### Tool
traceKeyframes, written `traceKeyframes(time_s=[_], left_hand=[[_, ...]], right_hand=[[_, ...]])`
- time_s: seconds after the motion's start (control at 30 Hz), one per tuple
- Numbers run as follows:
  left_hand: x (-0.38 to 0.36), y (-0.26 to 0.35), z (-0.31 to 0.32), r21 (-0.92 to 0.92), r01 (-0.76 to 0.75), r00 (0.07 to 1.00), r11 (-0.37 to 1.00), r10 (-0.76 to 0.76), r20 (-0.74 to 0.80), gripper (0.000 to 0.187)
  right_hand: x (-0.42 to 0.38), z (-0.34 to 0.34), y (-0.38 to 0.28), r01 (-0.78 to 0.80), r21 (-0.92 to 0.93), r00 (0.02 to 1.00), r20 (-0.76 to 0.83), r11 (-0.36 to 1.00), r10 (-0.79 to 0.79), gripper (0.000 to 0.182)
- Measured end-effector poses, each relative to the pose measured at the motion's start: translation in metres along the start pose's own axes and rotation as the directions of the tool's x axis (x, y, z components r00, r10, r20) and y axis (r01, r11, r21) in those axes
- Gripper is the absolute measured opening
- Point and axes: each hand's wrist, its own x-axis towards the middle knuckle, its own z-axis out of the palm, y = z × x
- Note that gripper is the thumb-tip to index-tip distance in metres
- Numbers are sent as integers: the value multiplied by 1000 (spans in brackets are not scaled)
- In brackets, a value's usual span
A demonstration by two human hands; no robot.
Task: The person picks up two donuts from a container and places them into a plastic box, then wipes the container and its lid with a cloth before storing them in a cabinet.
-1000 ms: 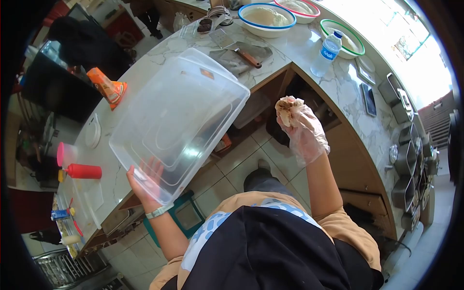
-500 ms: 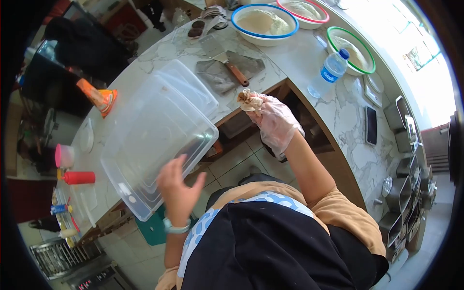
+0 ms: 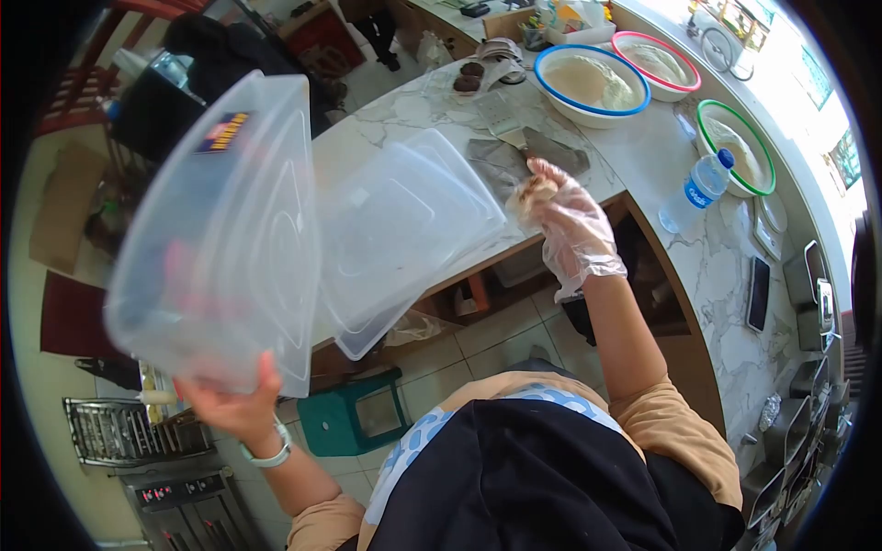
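My left hand (image 3: 234,404), a watch strap on its wrist, grips the lower edge of a translucent plastic storage box (image 3: 216,248), which is tilted up off the counter. On the counter beside it lie translucent plastic lids (image 3: 400,216), overlapping and reaching past the front edge. My right hand (image 3: 583,225) wears a clear plastic glove and pinches a crumpled, brown-stained wad (image 3: 535,193); its material is hard to make out. Just beyond that hand are a metal scraper (image 3: 499,115) and flat metal sheets (image 3: 559,151), partly hidden by my fingers.
Bowls with blue (image 3: 588,115), pink (image 3: 657,78) and green (image 3: 767,170) rims hold pale dough or flour. Nearby are a water bottle (image 3: 695,195) and phone (image 3: 758,294). Metal tins (image 3: 790,432) line the right; a green stool (image 3: 317,418) stands below the counter.
My left hand has taken hold of the box and lifted it leftward and up on its side, exposing the lids. My right hand still holds the wad. The camera view has shifted left.
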Motion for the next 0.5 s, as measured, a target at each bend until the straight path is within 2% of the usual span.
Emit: traceKeyframes(time_s=[0.03,0.07,0.1,0.13,0.17,0.23,0.27,0.3,0.33,0.37,0.4,0.43,0.47,0.5], left_hand=[[8,-12,-23,15,-10,1000,1000,11,-14,55],[13,-25,-54,-41,30,998,999,-28,61,54],[14,-30,-74,-94,77,988,993,-63,138,54],[12,-27,-78,-84,68,991,994,-57,124,54],[9,-21,-75,-207,139,985,969,-113,132,49],[2,-12,-64,-452,265,962,852,-200,188,40],[-2,-11,-60,-465,251,965,849,-181,191,40],[-10,-11,-56,-568,296,954,768,-213,210,38],[-18,-12,-53,-658,340,940,672,-246,235,38],[-23,-12,-51,-669,336,942,663,-237,238,38],[-29,-11,-51,-754,388,922,530,-219,321,40],[-33,-12,-51,-811,439,898,387,-186,398,42],[-37,-15,-52,-817,431,902,383,-183,391,42],[-42,-17,-54,-838,455,890,302,-180,418,46]], right_hand=[[5,12,-3,64,42,990,123,997,-68,46],[6,37,-13,130,143,983,107,981,-146,39],[5,63,-21,210,124,969,107,970,-223,35],[2,88,-30,284,46,951,109,958,-288,32],[0,110,-33,362,-31,927,111,932,-357,29],[4,145,-17,575,23,802,182,818,-569,18],[4,155,-24,612,64,741,302,788,-600,12],[14,162,-20,765,-104,635,289,636,-716,10],[14,170,-24,779,-156,626,241,607,-742,10],[12,176,-27,787,-207,616,193,582,-764,11],[15,179,-25,793,-211,607,195,572,-770,11],[18,182,-23,865,-302,476,238,401,-847,14],[19,186,-21,901,-376,336,297,214,-894,18],[15,186,-18,904,-373,334,303,211,-893,18]])
